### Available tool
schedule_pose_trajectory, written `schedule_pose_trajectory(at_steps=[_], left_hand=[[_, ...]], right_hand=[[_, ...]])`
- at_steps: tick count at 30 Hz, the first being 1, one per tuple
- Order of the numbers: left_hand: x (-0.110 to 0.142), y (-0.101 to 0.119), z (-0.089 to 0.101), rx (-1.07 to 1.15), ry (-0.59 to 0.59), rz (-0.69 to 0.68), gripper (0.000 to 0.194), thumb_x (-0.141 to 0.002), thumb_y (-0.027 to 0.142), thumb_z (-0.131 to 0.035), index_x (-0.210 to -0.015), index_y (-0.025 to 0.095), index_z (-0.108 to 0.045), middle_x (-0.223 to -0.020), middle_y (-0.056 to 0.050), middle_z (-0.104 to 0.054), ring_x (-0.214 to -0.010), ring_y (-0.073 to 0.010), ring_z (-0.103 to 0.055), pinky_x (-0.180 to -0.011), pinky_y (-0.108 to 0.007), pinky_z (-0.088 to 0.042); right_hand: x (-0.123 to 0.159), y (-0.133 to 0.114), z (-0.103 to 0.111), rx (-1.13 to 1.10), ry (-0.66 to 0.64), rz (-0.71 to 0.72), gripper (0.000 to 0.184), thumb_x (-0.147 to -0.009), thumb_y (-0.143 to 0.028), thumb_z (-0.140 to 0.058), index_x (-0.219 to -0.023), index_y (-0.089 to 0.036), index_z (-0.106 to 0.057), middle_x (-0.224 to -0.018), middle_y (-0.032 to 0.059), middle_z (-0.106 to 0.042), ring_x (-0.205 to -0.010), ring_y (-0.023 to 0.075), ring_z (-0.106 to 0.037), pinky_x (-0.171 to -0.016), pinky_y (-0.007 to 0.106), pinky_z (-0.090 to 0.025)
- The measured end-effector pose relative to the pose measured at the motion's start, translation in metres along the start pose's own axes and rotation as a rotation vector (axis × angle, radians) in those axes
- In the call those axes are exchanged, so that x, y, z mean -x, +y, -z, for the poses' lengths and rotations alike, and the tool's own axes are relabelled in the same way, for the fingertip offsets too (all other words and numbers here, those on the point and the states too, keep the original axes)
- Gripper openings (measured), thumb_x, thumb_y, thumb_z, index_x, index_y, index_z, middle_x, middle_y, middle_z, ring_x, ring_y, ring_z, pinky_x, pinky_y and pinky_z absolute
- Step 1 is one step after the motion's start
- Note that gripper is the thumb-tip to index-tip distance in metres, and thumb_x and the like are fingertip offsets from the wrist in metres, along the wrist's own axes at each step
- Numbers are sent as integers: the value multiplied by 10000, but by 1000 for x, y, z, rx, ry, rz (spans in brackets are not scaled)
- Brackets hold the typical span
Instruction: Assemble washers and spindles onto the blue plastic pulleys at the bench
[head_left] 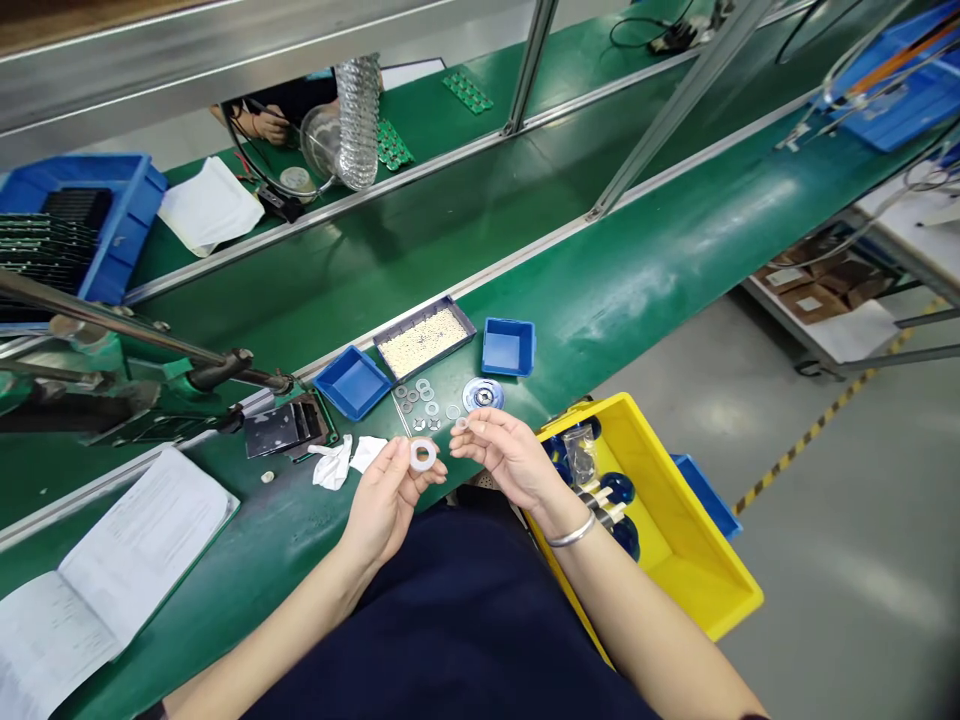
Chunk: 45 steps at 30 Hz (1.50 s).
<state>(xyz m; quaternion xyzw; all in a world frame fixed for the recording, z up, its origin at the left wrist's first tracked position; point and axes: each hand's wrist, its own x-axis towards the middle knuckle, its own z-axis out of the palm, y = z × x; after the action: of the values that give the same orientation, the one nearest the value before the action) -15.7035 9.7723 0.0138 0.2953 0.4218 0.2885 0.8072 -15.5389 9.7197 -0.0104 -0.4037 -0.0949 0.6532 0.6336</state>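
Observation:
My left hand (390,490) pinches a flat pale ring (423,455) with a round hole, held up over the bench edge. Close by on the right, my right hand (506,460) has thumb and forefinger closed on a small clear round piece (461,424), too small to name surely. Beyond the hands lie several loose metal rings (424,389) on the green bench. A round blue and silver disc (484,394) with a dark centre sits just past my right fingers. White crumpled cloth (331,463) rests left of my left hand.
Small blue bins (510,347) flank a tray of cream pellets (424,340). A yellow crate (675,530) with blue round parts stands right. Left are a press (150,370) and an open notebook (142,540). A co-worker's hand (270,125) shows behind.

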Motion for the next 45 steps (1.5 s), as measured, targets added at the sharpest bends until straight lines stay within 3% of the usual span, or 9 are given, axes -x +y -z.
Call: schedule_pose_trajectory(at_steps=[5, 10, 12, 16, 24, 31, 37, 41, 45], left_hand=[[-8, 6, 7, 67, 18, 14, 252, -889, 382, -607, -905, 132, -631, -917, -49, -647, -741, -125, -639, -691, -253, -559], [-8, 15, 11, 96, 32, -3, 242, -879, 372, -624, -833, 136, -598, -926, -50, -647, -746, -124, -633, -695, -254, -559], [-8, 18, 12, 102, 38, -11, 246, -870, 372, -637, -820, 136, -590, -926, -53, -649, -748, -127, -633, -694, -258, -558], [-8, 22, 15, 114, 68, -31, 236, -875, 369, -630, -851, 138, -592, -936, -54, -654, -751, -127, -636, -694, -255, -552], [-14, 29, 18, 118, 52, -62, 239, -883, 389, -612, -855, 153, -587, -922, -59, -669, -753, -140, -657, -699, -255, -538], [-25, 19, 8, 69, 1, -46, 245, -901, 396, -584, -843, 158, -572, -877, -33, -631, -738, -117, -611, -672, -233, -505], [-24, 11, 1, 33, -32, -65, 203, -896, 386, -599, -860, 192, -550, -824, 16, -566, -735, -84, -535, -712, -216, -480], [-19, 6, 2, -29, 6, -84, 332, -864, 411, -640, -1156, 272, -563, -898, 5, -607, -789, -104, -565, -758, -239, -481], [-16, 1, 7, -92, -14, -103, 304, -856, 405, -649, -1099, 222, -650, -873, -19, -613, -781, -118, -558, -776, -263, -477]], right_hand=[[-29, -1, -3, 37, 11, -35, 177, -787, -285, -728, -854, -144, -643, -851, 57, -718, -769, 150, -694, -769, 282, -579], [-129, -47, -12, 117, -12, 89, 175, -792, -229, -719, -901, -127, -626, -940, 97, -711, -867, 177, -697, -863, 327, -582], [-174, -68, -14, 55, 87, 235, 138, -818, -179, -673, -919, -148, -583, -952, 79, -700, -909, 171, -690, -889, 332, -576], [-211, -65, -14, 69, 309, 131, 82, -841, -109, -591, -905, -138, -548, -859, 77, -675, -797, 146, -689, -816, 302, -590], [-112, 1, -12, 311, 31, -101, 262, -752, -336, -745, -907, -148, -647, -837, 42, -676, -678, 106, -617, -604, 224, -506], [-39, -17, -32, 709, -75, 226, 186, -832, -365, -673, -868, -183, -677, -772, 16, -601, -730, 137, -567, -653, 279, -477], [-9, -16, -42, 923, -51, 445, 96, -856, -278, -651, -866, -215, -723, -830, 32, -558, -719, 130, -525, -642, 280, -482], [-4, -7, -42, 887, 5, 384, 132, -851, -302, -657, -910, -227, -748, -819, 33, -588, -748, 140, -546, -659, 281, -479], [-2, -3, -43, 735, -6, 242, 156, -823, -343, -682, -880, -219, -757, -805, 25, -624, -765, 146, -565, -706, 293, -472]])
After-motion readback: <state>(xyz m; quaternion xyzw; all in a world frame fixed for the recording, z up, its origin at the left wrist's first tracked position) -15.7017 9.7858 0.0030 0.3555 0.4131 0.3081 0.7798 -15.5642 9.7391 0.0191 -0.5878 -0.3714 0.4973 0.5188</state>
